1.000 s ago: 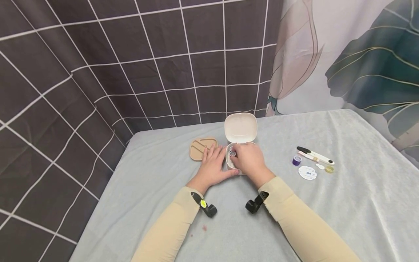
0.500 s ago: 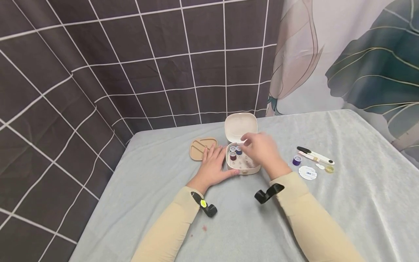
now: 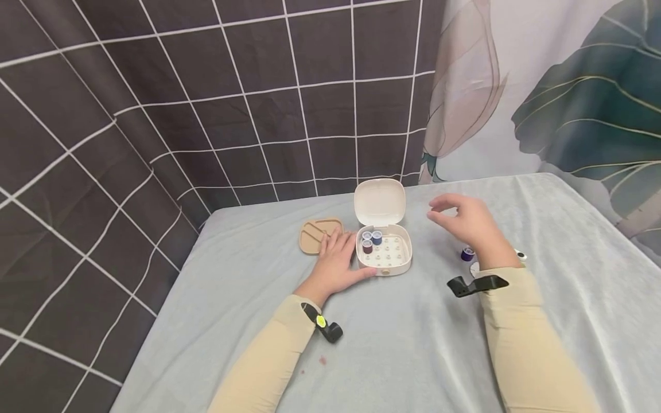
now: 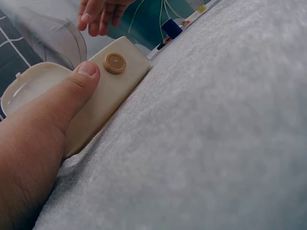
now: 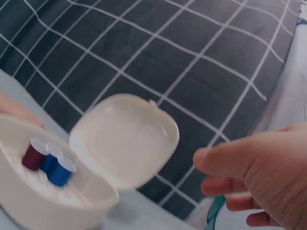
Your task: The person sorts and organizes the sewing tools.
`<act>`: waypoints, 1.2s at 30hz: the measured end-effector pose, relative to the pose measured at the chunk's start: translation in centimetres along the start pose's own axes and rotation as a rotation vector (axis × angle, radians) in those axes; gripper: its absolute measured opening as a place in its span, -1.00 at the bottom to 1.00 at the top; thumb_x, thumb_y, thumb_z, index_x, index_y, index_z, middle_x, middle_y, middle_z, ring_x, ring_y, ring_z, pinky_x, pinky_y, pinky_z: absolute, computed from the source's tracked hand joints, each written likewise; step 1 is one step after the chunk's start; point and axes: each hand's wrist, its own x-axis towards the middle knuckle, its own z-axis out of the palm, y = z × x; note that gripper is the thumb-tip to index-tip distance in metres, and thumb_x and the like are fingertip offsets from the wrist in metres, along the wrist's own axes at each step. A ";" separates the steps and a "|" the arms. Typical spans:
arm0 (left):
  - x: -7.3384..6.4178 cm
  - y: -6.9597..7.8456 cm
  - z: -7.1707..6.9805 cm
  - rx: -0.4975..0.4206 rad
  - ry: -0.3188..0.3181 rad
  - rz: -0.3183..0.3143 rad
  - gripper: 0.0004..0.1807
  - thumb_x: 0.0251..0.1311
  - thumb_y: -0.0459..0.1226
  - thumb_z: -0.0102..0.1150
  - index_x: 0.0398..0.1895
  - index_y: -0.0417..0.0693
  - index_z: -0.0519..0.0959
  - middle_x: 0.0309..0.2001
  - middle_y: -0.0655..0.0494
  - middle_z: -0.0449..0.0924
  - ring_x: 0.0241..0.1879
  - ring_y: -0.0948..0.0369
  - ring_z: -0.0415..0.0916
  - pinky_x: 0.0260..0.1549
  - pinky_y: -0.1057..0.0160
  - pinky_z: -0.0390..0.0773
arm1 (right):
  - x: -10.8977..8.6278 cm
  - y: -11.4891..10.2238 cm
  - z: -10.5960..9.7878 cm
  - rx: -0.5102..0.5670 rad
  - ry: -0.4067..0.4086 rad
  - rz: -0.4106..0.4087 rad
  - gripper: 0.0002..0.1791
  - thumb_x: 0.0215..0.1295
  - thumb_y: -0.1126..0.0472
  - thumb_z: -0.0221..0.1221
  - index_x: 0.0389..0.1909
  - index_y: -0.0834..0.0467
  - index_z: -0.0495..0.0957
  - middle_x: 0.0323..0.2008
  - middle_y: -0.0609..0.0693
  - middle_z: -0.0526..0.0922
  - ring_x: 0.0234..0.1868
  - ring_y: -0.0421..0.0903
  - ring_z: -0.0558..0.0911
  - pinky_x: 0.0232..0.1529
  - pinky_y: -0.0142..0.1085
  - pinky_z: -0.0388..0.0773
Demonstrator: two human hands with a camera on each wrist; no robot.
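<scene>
A cream sewing box (image 3: 384,271) stands with its lid (image 3: 380,202) raised. Inside, a dark red thread spool (image 5: 35,155) and two blue thread spools (image 5: 61,172) occupy one corner, among rows of small pegs. My left hand (image 3: 338,261) lies spread at the box's left side. Its thumb (image 4: 79,88) touches the front wall beside a tan button-shaped catch (image 4: 114,63). Off to the right, my right hand (image 3: 467,221) hangs above the cloth with nothing between its fingers. A purple thread spool (image 3: 467,253) sits just below it.
A tan divided tray (image 3: 311,236) lies left of the box, partly under the left fingertips. Right of the box, the right forearm covers most of a group of small items, with a white disc's edge (image 3: 474,269) showing. Grey cloth (image 3: 382,344) covers the table.
My right hand has come out of the box and moved right, leaving the spools in view. My left hand has stayed put.
</scene>
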 end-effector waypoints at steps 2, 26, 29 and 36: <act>0.1 0.0 0.1 -0.001 0.001 0.002 0.11 0.12 0.47 0.06 0.60 0.06 0.10 0.53 -0.07 0.17 0.60 -0.09 -0.26 0.51 -0.20 -0.30 | -0.3 0.9 -0.3 0.014 0.003 -0.015 -0.67 0.36 0.09 0.28 0.00 0.24 0.67 -0.08 0.23 0.72 0.09 0.20 0.58 0.11 0.15 0.44; 0.1 0.1 0.0 -0.005 -0.003 -0.001 0.13 0.12 0.48 0.05 0.61 0.03 0.08 0.55 -0.07 0.14 0.60 -0.09 -0.28 0.51 -0.19 -0.35 | -3.6 7.4 -3.2 0.067 -0.288 0.100 -0.59 0.21 0.10 0.44 0.02 0.21 0.68 -0.08 0.09 0.73 -0.06 -0.12 0.59 -0.09 -0.49 0.44; 0.1 0.1 0.0 -0.006 -0.001 -0.003 0.13 0.12 0.47 0.06 0.61 0.03 0.09 0.55 -0.07 0.15 0.60 -0.08 -0.27 0.52 -0.19 -0.34 | -3.6 7.7 -3.1 0.055 -0.321 0.089 -0.60 0.18 0.14 0.45 0.01 0.22 0.68 -0.09 0.06 0.74 -0.08 -0.13 0.60 -0.12 -0.49 0.45; 0.1 -0.1 0.2 -0.015 0.002 0.001 0.12 0.12 0.48 0.06 0.60 0.04 0.10 0.54 -0.07 0.16 0.60 -0.09 -0.26 0.52 -0.19 -0.33 | -3.5 7.7 -2.9 0.025 -0.342 0.093 -0.68 0.17 0.15 0.45 -0.08 0.19 0.73 -0.04 0.11 0.73 -0.08 -0.20 0.56 -0.11 -0.45 0.46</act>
